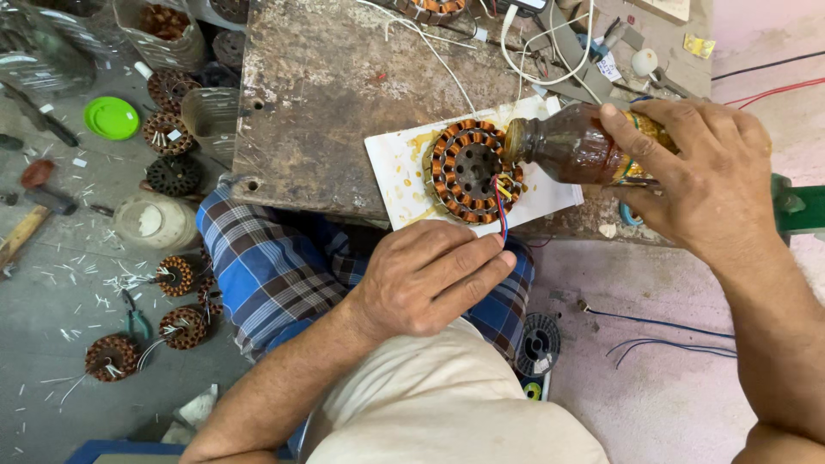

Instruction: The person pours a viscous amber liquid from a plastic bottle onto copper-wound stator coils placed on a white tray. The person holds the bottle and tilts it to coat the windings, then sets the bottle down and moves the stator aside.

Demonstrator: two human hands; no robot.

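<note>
**Brown bottle tipped over a copper coil ring**

A big, worn worktop holds a white board. On the board lies a round ring of copper coils. The right hand is wrapped tight around a brown bottle, tipped sideways with its mouth touching the ring's right edge. The left hand rests near the board, fingers closed together on thin red and blue wires. More coil rings lie on the floor at the left.
</note>
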